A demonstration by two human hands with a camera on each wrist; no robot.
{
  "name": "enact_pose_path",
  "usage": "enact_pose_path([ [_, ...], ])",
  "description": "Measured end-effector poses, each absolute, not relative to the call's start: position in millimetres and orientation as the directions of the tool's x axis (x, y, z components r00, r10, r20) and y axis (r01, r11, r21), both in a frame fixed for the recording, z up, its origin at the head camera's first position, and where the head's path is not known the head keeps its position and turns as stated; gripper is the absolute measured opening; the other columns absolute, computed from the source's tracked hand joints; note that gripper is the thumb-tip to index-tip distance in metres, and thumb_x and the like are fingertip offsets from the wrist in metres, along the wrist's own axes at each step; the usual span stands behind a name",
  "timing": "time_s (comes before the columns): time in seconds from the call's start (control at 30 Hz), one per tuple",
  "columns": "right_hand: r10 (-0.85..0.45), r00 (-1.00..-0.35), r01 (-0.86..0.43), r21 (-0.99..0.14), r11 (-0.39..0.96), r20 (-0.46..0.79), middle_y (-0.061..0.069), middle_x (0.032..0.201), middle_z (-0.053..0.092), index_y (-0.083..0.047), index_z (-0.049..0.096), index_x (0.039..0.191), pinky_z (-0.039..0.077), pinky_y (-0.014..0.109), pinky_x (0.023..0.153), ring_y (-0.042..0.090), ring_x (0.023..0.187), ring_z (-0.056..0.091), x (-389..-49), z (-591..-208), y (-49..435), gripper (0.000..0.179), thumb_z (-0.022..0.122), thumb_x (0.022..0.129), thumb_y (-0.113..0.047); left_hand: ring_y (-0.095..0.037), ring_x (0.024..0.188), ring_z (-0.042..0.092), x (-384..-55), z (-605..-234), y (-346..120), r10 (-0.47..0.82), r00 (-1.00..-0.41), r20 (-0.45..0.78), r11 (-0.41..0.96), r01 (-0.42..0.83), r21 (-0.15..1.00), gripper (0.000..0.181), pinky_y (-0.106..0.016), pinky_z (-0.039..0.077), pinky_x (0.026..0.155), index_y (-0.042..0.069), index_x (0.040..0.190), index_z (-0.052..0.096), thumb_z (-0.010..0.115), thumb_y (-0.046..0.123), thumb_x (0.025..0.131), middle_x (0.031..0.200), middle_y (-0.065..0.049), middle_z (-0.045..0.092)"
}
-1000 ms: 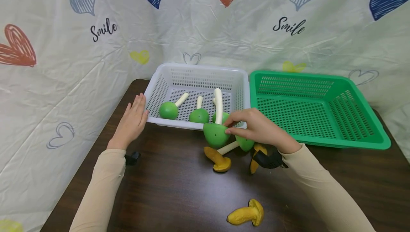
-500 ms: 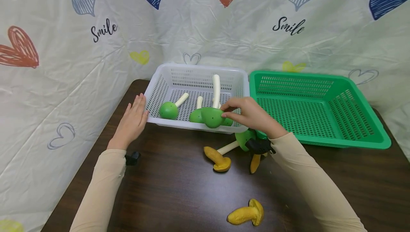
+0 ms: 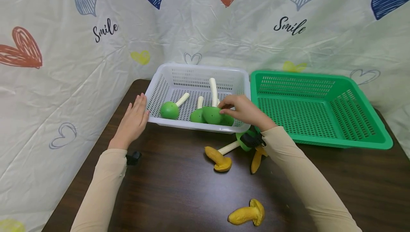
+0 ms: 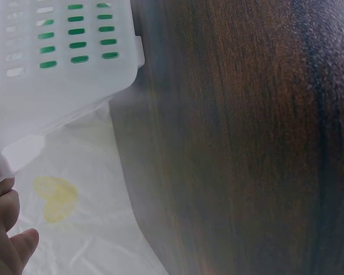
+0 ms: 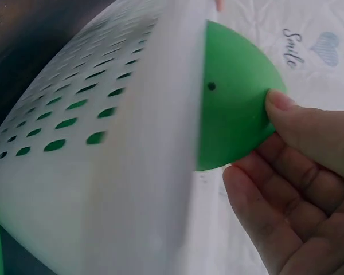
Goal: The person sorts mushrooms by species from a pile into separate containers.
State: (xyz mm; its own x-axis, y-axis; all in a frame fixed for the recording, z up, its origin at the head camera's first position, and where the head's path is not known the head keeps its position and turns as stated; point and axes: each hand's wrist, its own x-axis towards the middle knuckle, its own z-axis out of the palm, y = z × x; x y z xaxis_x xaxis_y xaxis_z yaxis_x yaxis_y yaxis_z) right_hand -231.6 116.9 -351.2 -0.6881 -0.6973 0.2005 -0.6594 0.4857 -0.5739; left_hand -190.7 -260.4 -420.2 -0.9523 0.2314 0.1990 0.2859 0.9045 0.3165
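In the head view my right hand (image 3: 241, 111) pinches the edge of a toy mushroom's green cap (image 3: 211, 115), inside the white basket (image 3: 185, 124). Its white stem points up and back. The right wrist view shows the thumb on the cap (image 5: 241, 97), partly hidden by the basket's rim. Other green mushrooms lie beside it in the basket: one at the left (image 3: 169, 110), one touching the held cap (image 3: 196, 116), one partly under my hand (image 3: 227, 120). My left hand (image 3: 131, 120) rests with straight fingers against the basket's left side.
A green basket (image 3: 323, 140) stands right of the white one. On the dark table lie a green mushroom (image 3: 243, 141) partly hidden by my right wrist, and yellow-brown mushrooms: one at its stem (image 3: 221, 161), one by my wrist (image 3: 256, 162), one nearer the front (image 3: 246, 215).
My right hand has carried the green mushroom up over the white basket's front rim and down inside, among the others. The left hand has stayed at the basket's side.
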Motion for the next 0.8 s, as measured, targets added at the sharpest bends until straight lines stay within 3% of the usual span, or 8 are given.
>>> enact_pose_path([
  [0.57, -0.637, -0.751, -0.59, -0.611, 0.527, 0.176, 0.01, 0.101, 0.068, -0.002, 0.068, 0.105, 0.051, 0.037, 0.083, 0.022, 0.091, 0.064, -233.8, -356.0, 112.4, 0.022, 0.07, 0.084, -0.008, -0.029, 0.143, 0.007, -190.1, -418.5, -259.5, 0.23, -0.954, 0.19, 0.903, 0.282, 0.323, 0.057, -0.051, 0.007, 0.113, -0.006, 0.148, 0.014, 0.032, 0.025, 0.103, 0.156, -0.017, 0.01],
  [0.8, -0.603, -0.767, -0.586, -0.621, 0.521, 0.219, 0.016, 0.109, 0.066, 0.002, 0.065, 0.111, 0.049, 0.043, 0.087, 0.029, 0.098, 0.062, -232.7, -357.0, 114.9, 0.028, 0.07, 0.084, -0.005, -0.029, 0.143, 0.007, -189.5, -418.2, -258.9, 0.23, -0.954, 0.192, 0.902, 0.283, 0.325, 0.057, -0.051, 0.008, 0.113, -0.006, 0.148, 0.014, 0.032, 0.024, 0.103, 0.156, -0.017, 0.01],
])
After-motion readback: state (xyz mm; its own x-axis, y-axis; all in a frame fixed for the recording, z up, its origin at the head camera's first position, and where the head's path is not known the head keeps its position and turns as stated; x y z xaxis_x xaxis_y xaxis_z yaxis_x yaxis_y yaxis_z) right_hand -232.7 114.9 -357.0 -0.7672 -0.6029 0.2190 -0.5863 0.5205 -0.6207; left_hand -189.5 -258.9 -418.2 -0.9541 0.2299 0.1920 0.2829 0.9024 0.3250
